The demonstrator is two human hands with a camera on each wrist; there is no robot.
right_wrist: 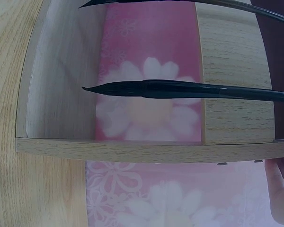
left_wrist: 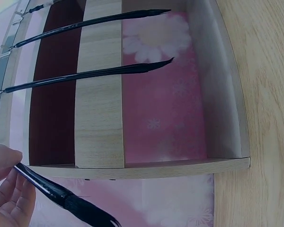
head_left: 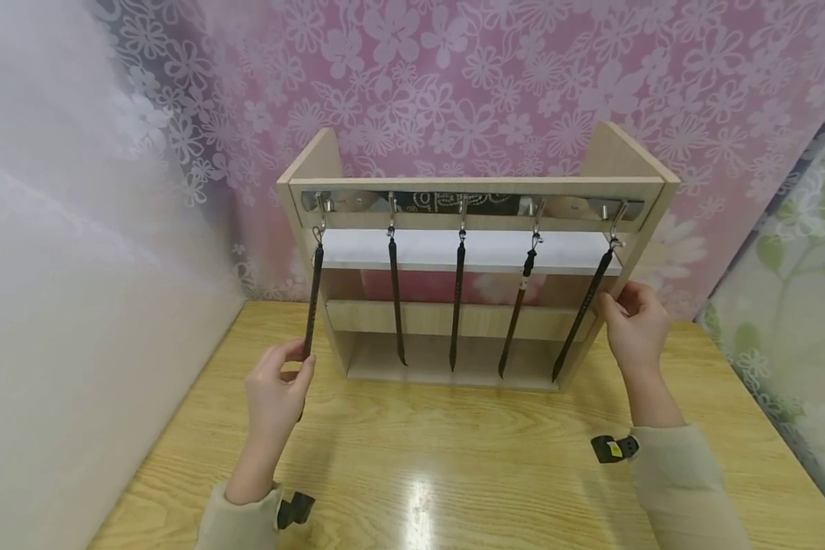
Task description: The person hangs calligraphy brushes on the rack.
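Note:
My left hand pinches a dark writing brush partway down its handle, and its cord loop is up at the leftmost hook. In the left wrist view this brush's dark tip points down and right, past the fingertips. More brushes hang by loops from the other hooks of a pale wooden rack; the rightmost brush slants down toward the left. At the rack's right side panel, my right hand holds the edge between thumb and curled fingers. Only part of that hand shows in the right wrist view.
The rack stands upright on a wood-grain table, against a pink flowered backdrop. A white shelf runs behind the hanging brushes. A pale wall flanks the table at left, and a green-patterned panel at right.

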